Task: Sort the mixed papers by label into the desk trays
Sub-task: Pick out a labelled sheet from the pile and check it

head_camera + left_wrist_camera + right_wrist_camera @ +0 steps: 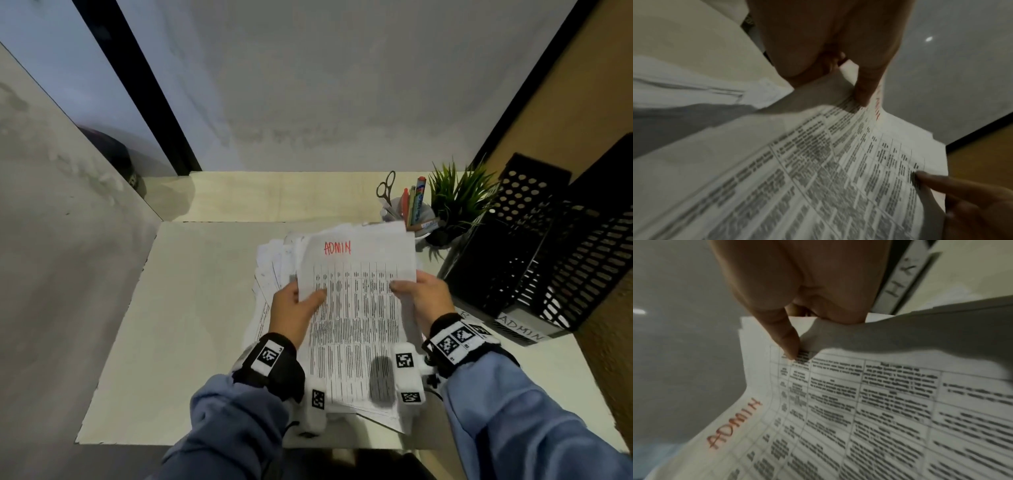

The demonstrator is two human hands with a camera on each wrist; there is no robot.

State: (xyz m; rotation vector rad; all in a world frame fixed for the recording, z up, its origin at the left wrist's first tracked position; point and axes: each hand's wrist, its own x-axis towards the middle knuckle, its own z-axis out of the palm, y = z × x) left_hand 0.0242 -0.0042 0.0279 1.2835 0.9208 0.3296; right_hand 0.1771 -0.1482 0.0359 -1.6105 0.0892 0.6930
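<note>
**ADMIN sheet held up in both hands**

Both hands hold one sheet (356,308) lifted off the desk (191,342), printed side toward the head cam. Red "ADMIN" handwritten at top; below it a dense table, text too blurred to read.

L hand (296,308) pinches the sheet's left edge, thumb on the front, fingers behind. L wrist cam shows the same: thumb tip pressed on the print, sheet curving up past it.

R hand (423,298) pinches the right edge, thumb on the front, fingers behind. R wrist cam shows the thumb on the table's top corner w/ the red label off to one side.

Under and behind the sheet lies a loose pile (274,263) of more papers on the desk, fanned out to the left.

Right side of desk: black perforated trays (534,246) standing together against the wall. One carries a white strip reading "ADMIN" (522,329) at its base; a second strip beside it is mostly hidden by the R wrist.

Behind the sheet's top right corner: a cup (423,219) w/ pens and scissors (386,188), and a small plant (459,198) just beside it.
</note>
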